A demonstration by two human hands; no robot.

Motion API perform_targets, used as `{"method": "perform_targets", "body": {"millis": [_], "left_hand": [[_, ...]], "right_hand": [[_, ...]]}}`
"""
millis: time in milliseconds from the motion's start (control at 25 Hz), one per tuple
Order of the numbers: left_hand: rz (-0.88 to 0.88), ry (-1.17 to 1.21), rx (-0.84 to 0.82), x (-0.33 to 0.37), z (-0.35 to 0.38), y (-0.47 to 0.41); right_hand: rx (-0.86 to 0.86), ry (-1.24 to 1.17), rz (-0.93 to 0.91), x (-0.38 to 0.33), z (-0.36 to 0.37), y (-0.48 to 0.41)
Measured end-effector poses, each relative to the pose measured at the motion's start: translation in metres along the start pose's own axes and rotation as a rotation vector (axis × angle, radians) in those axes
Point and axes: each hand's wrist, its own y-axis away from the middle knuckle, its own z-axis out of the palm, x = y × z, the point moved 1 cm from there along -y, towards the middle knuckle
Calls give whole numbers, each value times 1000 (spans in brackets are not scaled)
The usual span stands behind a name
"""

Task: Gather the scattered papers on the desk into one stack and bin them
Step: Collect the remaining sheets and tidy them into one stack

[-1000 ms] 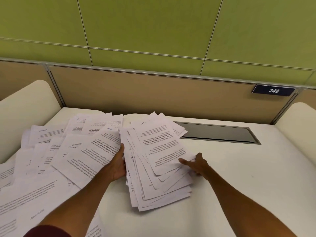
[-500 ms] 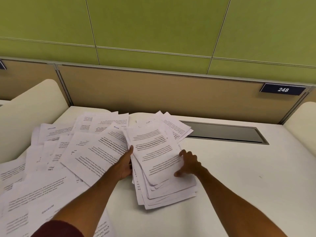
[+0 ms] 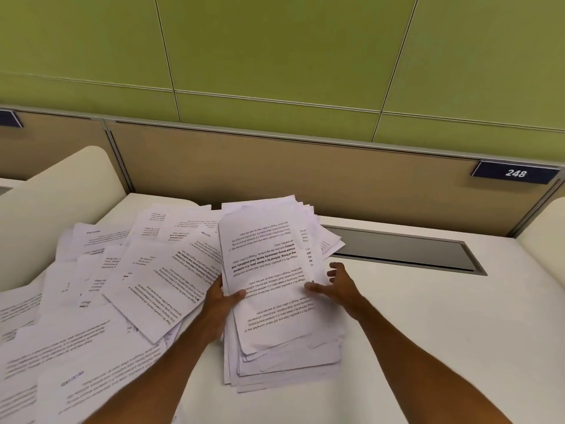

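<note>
1. The stack [image 3: 275, 289] of papers is in the middle of the bench [image 3: 428, 347], between the two hands. Its sheets are not lined up, and many corners poke out at the near end and the far end.
2. The left hand [image 3: 218, 302] holds the left edge of the stack. Its thumb lies on the top sheet, and its fingers [image 3: 217, 280] curl round the edge and go under the paper.
3. The right hand [image 3: 339, 286] is at the right edge of the stack. Its fingers [image 3: 336, 267] are spread wide and bent a little, and they grip nothing. Only the thumb tip touches the top sheet.
4. I cannot tell if the far end of the stack is off the bench or lying flat.
5. Loose papers [image 3: 128, 289] cover the left side of the bench. They lie on top of each other at many angles, and the nearest ones touch the left arm.
6. A grey slot [image 3: 403, 250] is in the bench just behind the right hand. One corner of the stack lies over its left end.
7. A tan panel [image 3: 275, 166] stands at the back of the bench. A dark sign [image 3: 515, 173] on it says 248.
8. A green wall [image 3: 275, 50] is above the panel.
</note>
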Motion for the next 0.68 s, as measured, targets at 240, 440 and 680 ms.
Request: {"method": "perform_targets", "body": {"millis": [240,440,680], "left_hand": [[302,-53,-113,84,39,-5],[387,-191,-51,105,62,-8],[374,-436,93,81,71,-13]], "right_hand": [[-79,-382,-411,-69,-35,-6],[-26,-393,-436,-72,-50,-12],[13,-218,-378,-46,-37,-21]]}}
